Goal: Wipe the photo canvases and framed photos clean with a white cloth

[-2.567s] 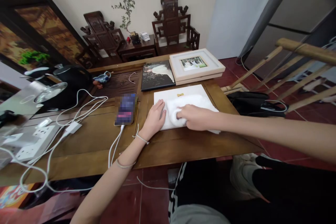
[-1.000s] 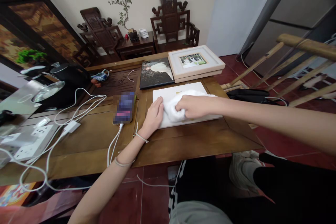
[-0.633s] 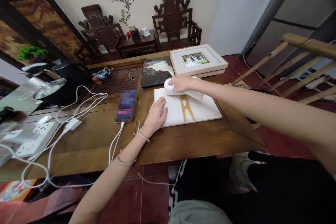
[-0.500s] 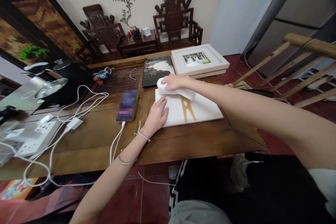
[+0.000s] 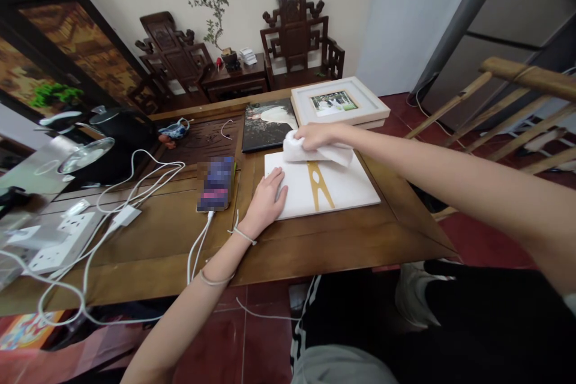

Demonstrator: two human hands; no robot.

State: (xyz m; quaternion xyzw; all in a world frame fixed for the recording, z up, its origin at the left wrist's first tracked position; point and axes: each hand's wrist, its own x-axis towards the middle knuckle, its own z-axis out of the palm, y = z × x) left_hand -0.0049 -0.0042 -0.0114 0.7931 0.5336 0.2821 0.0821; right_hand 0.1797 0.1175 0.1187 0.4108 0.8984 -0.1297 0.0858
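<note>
My right hand (image 5: 314, 135) grips a folded white cloth (image 5: 319, 155) and rests it on the far part of a white board (image 5: 355, 187). A yellow-brown A-shaped piece (image 5: 318, 187) runs up the middle of that board, its top covered by the cloth. Flat against the board's left edge lies my left hand (image 5: 269, 195), fingers stretched out. Just beyond the board is a dark photo panel (image 5: 265, 129) showing a figure in white. Beside it, to the right, sits a pale picture frame (image 5: 371, 109) with a small photo inside.
A phone (image 5: 216, 186) on a charging cable lies left of my left hand. Farther left are a white power strip (image 5: 67, 240), tangled white cables and a black kettle (image 5: 119, 132). A bamboo chair (image 5: 477, 93) stands at the right of the wooden table (image 5: 360, 240).
My right hand has slid the cloth to the right across the board. My left hand has stayed in place on the board's left edge.
</note>
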